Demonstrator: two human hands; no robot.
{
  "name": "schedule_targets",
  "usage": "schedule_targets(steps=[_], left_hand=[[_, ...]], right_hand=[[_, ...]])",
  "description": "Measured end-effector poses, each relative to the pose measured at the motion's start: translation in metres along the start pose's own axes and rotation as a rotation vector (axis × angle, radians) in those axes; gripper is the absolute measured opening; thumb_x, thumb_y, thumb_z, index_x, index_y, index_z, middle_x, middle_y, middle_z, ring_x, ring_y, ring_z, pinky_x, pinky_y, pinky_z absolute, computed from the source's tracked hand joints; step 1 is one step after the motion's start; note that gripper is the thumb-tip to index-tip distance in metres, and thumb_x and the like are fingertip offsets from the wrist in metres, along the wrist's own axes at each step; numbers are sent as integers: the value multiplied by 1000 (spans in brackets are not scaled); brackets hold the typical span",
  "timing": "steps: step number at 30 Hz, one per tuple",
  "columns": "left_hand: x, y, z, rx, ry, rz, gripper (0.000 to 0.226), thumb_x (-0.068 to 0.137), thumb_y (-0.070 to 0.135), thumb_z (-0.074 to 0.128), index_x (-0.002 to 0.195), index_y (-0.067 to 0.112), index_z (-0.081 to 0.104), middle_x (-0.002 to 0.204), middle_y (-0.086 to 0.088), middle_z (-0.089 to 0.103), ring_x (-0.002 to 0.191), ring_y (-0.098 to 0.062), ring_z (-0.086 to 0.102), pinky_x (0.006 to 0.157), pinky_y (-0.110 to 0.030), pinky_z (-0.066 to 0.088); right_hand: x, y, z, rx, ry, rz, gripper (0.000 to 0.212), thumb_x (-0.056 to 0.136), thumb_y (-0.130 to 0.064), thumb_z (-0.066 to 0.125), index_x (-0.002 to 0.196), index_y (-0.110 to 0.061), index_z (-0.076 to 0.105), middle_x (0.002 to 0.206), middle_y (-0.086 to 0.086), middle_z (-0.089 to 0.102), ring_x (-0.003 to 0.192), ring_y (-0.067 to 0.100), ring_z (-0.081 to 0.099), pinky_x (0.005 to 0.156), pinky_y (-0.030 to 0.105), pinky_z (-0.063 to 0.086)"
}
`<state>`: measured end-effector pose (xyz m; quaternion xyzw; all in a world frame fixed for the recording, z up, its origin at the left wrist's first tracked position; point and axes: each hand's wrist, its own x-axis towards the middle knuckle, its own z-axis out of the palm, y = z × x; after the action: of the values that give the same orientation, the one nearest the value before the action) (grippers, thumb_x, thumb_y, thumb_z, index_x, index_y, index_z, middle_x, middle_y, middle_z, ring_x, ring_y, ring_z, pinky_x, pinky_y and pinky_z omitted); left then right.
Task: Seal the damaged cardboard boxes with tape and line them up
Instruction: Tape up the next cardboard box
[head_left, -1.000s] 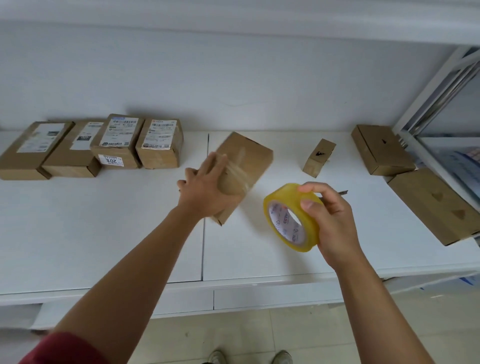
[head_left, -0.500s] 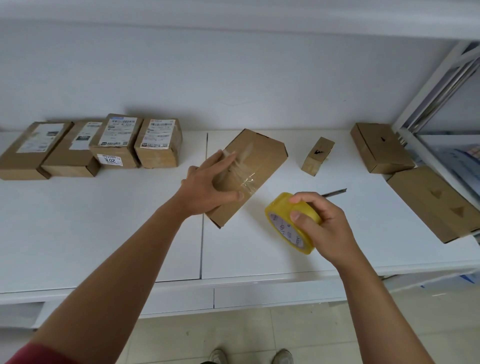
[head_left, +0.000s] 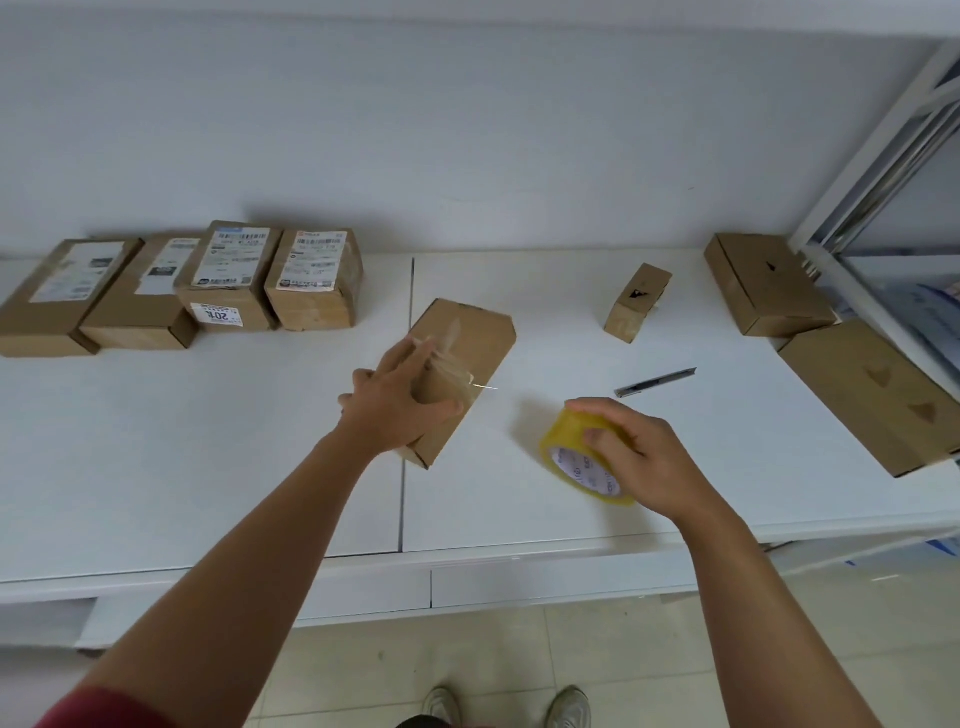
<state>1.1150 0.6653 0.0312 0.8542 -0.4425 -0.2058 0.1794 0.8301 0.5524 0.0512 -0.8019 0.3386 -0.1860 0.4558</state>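
White tabletop (head_left: 208, 467) against a pale wall, seen from above. At centre lies the brown cardboard box with a clear tape band (head_left: 462, 364), set askew beside the table seam. The left hand (head_left: 400, 410) rests on its near end, fingers nearly straight and spread, thumb along the side, pressing the tape flat. The right hand (head_left: 634, 452) grips the yellow roll of clear packing tape (head_left: 576, 457), fingers curled over its rim, low over the table to the box's right. A loose tape tail appears to stand off the box edge; smoothing it down firmly from the middle outward would likely give a tight seal before the box joins the line. Four labelled brown cardboard boxes (head_left: 218, 286) stand side by side at far left, the probable row. A grey utility knife (head_left: 654, 382) lies just beyond the roll. Three unlabelled brown boxes with dark torn holes (head_left: 769, 283) wait at right, well apart from the row. Nothing blocks the path leftward.
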Motion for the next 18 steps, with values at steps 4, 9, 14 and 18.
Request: schedule_targets(steps=[4,9,14,18], left_hand=[[0,2,23,289,20,-36,84,75,78,44,145,57,3,162,12,2,130,-43,28,100,-61,30],[-5,24,37,525,143,-15,88,85,63,40,157,30,1,164,-10,-2,146,-49,-10,112,-69,-2],[-8,44,55,654,191,541,88,83,7,48,158,21,3,166,-2,1,151,-35,-10,116,-50,-19],[-3,57,54,505,-36,656,64,91,15,44,153,24,32,150,6,45,149,-21,22,118,-38,1]], right_hand=[[10,1,-2,-380,-88,-3,35,91,-43,35,117,-40,57,100,-7,61,94,15,57,85,38,49],[20,-2,4,-647,-120,34,41,83,-69,44,114,-43,40,106,-12,47,90,19,55,72,34,44],[24,0,-1,-640,-154,-30,36,90,-48,58,121,-34,46,116,-15,52,101,17,54,77,35,47],[25,3,-4,-629,-191,-42,46,92,-50,57,135,-35,51,133,-17,52,114,13,54,90,34,47]])
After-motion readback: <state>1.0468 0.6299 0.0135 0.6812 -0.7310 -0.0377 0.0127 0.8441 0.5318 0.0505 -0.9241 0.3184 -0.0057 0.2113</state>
